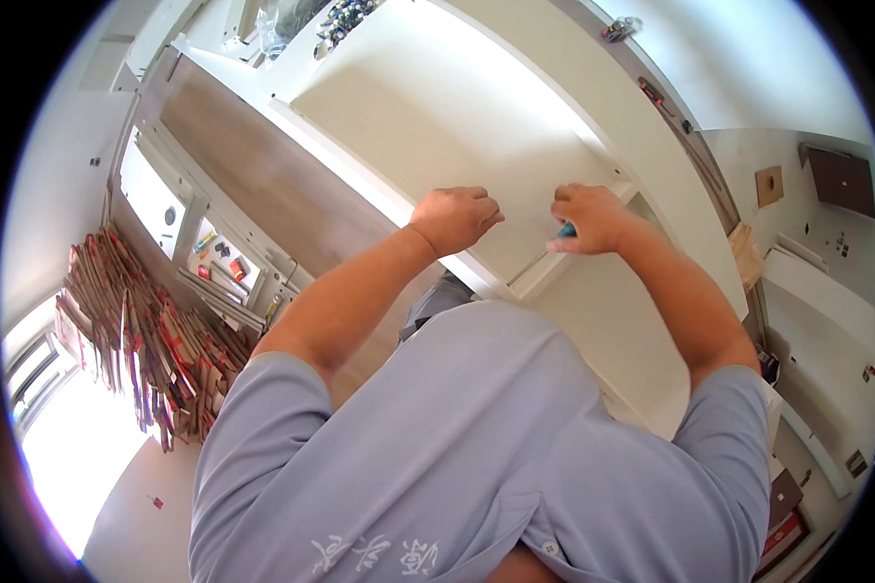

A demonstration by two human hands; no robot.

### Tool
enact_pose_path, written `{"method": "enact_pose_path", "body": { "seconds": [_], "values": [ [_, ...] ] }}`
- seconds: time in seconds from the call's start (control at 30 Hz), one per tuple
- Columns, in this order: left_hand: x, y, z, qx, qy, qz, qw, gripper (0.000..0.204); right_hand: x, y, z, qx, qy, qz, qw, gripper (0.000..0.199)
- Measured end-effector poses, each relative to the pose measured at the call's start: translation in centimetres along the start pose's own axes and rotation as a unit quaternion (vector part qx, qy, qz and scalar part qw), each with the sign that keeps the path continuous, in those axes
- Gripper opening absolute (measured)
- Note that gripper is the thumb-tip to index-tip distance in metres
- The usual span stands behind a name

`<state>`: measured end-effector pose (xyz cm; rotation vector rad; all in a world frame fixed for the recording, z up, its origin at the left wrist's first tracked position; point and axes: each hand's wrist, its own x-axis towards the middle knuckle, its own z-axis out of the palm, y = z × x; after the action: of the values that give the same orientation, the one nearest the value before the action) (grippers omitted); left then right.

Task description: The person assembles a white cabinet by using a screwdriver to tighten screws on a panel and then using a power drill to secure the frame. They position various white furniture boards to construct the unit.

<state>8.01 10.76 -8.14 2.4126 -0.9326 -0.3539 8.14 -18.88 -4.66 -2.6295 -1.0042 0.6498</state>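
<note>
In front of me lies a white cabinet carcass (457,117) with raised side panels and a cross divider (527,282). My left hand (457,222) is over the carcass beside its near-left side panel (360,175). Its fingers are curled together, and whatever they may hold is hidden. My right hand (593,219) is closed around a small teal-handled tool (566,231) just above the divider; most of the tool is covered by the fingers, so its kind does not show.
Small metal fittings (345,19) sit at the carcass's far end beside a clear plastic bag (277,24). Left, loose tools lie in a white panel frame (228,262), near stacked flattened cardboard (146,330). A red-handled tool (651,92) lies beyond the right side panel.
</note>
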Motion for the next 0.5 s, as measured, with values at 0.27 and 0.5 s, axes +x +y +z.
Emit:
{"method": "enact_pose_path", "body": {
  "seconds": [0.27,0.5],
  "values": [
    [-0.1,-0.4,0.3,0.010,0.022,0.012,1.000,0.019,5.1,-1.3,0.1,-0.055,-0.242,0.150,0.957,0.058],
    [-0.4,-0.3,0.3,-0.011,0.017,-0.015,1.000,0.020,1.8,-1.7,2.4,-0.068,-0.040,0.009,0.997,0.061]
  ]
}}
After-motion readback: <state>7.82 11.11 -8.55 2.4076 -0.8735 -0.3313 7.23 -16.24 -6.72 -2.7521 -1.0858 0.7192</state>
